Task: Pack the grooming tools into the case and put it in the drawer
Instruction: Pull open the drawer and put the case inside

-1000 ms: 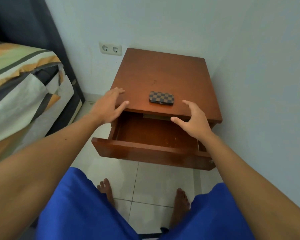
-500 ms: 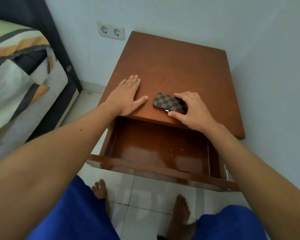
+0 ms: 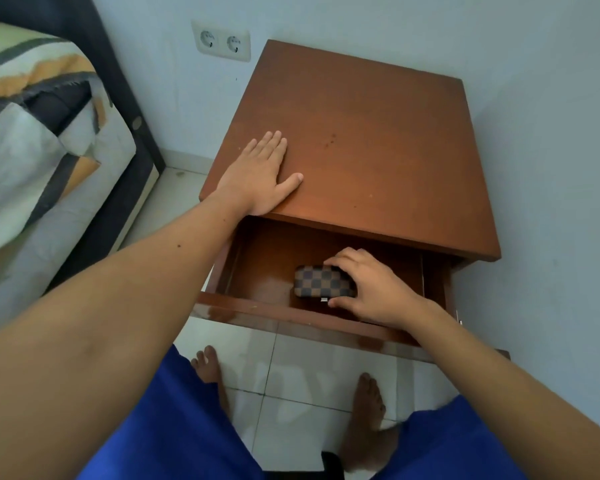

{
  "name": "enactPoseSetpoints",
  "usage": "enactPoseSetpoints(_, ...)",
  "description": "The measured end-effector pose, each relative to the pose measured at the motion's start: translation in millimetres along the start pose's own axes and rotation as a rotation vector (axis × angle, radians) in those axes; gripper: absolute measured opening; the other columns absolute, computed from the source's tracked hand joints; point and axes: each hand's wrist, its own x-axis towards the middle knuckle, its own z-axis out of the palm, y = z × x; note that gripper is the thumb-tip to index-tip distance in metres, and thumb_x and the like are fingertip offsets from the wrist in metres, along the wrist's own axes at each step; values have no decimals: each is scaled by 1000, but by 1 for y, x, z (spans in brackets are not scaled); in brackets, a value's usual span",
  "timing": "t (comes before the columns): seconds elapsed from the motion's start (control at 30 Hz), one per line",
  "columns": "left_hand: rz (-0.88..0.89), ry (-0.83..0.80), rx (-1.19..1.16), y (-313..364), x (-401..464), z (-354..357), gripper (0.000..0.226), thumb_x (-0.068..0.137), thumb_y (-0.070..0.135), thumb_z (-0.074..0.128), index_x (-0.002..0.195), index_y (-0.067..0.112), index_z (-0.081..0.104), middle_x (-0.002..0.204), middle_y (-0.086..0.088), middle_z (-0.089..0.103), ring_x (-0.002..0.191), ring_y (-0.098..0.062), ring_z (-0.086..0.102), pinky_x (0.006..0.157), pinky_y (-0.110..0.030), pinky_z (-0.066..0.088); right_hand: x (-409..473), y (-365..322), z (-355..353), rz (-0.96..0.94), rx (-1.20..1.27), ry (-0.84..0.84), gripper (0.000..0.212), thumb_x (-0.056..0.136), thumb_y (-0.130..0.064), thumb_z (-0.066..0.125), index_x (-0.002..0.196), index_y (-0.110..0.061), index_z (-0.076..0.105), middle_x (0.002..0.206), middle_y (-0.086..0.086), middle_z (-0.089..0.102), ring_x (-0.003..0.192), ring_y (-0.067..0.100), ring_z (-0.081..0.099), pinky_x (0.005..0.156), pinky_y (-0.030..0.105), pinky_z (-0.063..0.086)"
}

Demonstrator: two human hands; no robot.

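Right hand is grasping the checkered case inside the open drawer, while left hand is lying flat, fingers released, on the nightstand.

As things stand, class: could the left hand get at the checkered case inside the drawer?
Probably yes. The left hand lies flat on the nightstand top, holding nothing; the drawer is open below it, though the right hand grips the checkered case.

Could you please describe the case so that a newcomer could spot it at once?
Find the brown wooden nightstand in the wall corner and look into its open drawer. The case there, gripped by the right hand, is small, rounded, brown-and-dark checkered.
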Motion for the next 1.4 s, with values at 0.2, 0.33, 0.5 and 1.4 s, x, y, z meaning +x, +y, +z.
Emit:
enactPoseSetpoints(0.2,-19,11,9,0,2,3,84,107,68,20,169,14,6,178,-4,2,164,-18,0,132,-36,-1,39,8,21,184,-36,-158,85,76,-48,89,146,-20,51,144,2,48,135,27,46,111,43,46)
enactPoseSetpoints(0.33,-18,14,4,0,2,3,84,106,68,20,170,14,7,178,-4,3,164,-18,0,133,-38,1,38,10,22,223,-47,-206,88,74,-49,90,147,-21,49,150,5,45,142,31,39,116,46,42)
enactPoseSetpoints(0.5,-15,8,3,0,1,3,84,106,69,19,169,15,7,178,-4,3,164,-19,0,133,-39,2,16,2,0,132,71,-56,57,86,-52,80,133,-25,61,133,-6,53,124,18,56,103,40,54)
enactPoseSetpoints(1.4,-11,3,-2,0,4,6,85,105,71,17,170,17,3,178,-1,-1,164,-16,-3,132,-36,-2,12,1,-55,233,-270,235,147,67,-96,58,167,-13,-10,176,5,-19,163,20,-16,133,41,-2)
